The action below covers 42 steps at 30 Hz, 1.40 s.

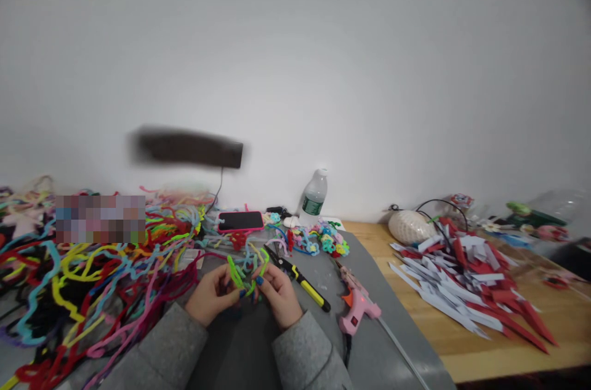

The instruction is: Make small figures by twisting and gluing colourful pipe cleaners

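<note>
My left hand [213,301] and my right hand [279,296] meet over a grey mat [323,341], both in grey sleeves. Together they pinch a bright green pipe cleaner [242,276] bent into loops, with fingers curled round it. A yellow and black hand tool [302,282] lies just right of my right hand. A pink glue gun [357,307] rests further right on the mat.
A big tangle of coloured pipe cleaners [92,279] covers the left. A phone in a pink case [240,221], small pipe-cleaner flowers [323,242] and a water bottle [314,196] stand behind. Red and white paper strips [471,279] and a cream oval object [409,227] lie on the wooden table at right.
</note>
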{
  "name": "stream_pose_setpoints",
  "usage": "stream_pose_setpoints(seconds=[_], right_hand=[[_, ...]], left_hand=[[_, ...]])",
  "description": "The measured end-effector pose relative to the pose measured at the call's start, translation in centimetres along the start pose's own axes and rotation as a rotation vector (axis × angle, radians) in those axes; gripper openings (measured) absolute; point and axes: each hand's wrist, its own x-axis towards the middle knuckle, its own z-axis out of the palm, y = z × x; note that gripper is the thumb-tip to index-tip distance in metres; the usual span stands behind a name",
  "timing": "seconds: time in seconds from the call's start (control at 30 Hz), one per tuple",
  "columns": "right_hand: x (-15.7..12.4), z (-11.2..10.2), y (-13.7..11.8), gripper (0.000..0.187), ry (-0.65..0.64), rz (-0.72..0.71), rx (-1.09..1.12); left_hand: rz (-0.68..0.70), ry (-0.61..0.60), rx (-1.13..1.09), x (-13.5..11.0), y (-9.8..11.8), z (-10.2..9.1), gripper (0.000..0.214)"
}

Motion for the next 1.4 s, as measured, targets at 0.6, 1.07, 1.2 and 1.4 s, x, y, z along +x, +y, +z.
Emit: stream_pose_setpoints(seconds=[0.6,1.07,1.2,1.4], right_hand=[[0.1,0.0,-0.2,0.014,0.046,-0.099,0.031],[0.1,-0.2,0.4,0.017,0.122,-0.043,0.101],[0.1,-0.1,0.4,0.016,0.162,-0.031,0.1],[0.2,-0.1,0.5,0.016,0.191,-0.037,0.072]], left_hand=[[-0.136,-0.208,-0.059,-0.4,-0.4,-0.3,0.026],[-0.022,-0.2,0.118,-0.2,0.1,0.2,0.028],[0.114,-0.115,0.202,-0.2,0.2,0.5,0.02],[0.241,0.004,0.46,-0.3,0.1,0.2,0.01]])
